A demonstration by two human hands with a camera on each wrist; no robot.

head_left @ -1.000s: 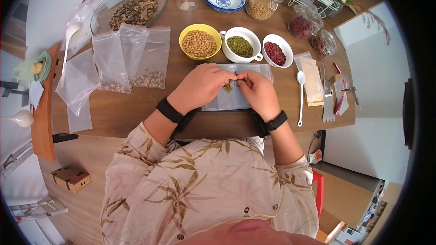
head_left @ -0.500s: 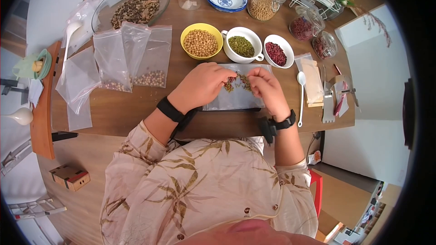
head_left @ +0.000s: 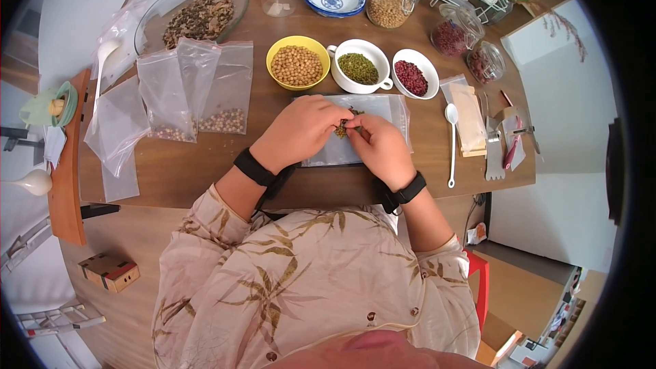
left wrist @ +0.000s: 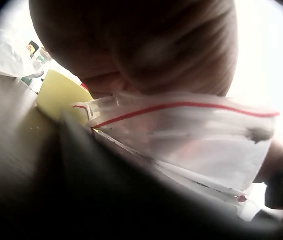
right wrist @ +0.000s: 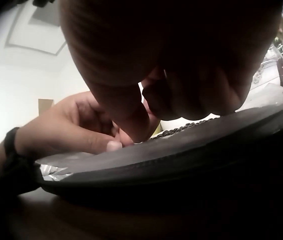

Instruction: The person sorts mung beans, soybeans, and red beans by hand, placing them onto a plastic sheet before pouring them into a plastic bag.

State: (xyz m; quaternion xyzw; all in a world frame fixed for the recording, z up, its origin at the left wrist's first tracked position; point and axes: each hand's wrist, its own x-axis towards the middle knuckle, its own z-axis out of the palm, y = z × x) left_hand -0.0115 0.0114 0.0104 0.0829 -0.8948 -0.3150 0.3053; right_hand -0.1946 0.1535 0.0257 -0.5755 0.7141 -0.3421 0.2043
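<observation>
A clear zip bag (head_left: 335,154) lies on a dark flat item at the table's front edge, with green and dark red beans (head_left: 342,131) on it. My left hand (head_left: 301,130), fingers curled, has its fingertips at the beans' left side. My right hand (head_left: 384,149) meets it there, thumb and forefinger close together; whether a bean is between them is hidden. In the right wrist view the left hand (right wrist: 76,125) and right hand (right wrist: 166,65) touch or nearly touch low over the bag. The red-striped bag edge (left wrist: 181,106) shows beneath the left hand (left wrist: 136,45).
Behind the hands stand a yellow bowl of chickpeas (head_left: 296,86), a white bowl of green beans (head_left: 335,68) and one of red beans (head_left: 429,75). Filled bags (head_left: 225,89) lie left; a white spoon (head_left: 452,150) lies right. Jars (head_left: 395,0) stand farther back.
My right hand moved away to the right half a second ago and has come back left against the left fingertips. The left hand has stayed nearly in place.
</observation>
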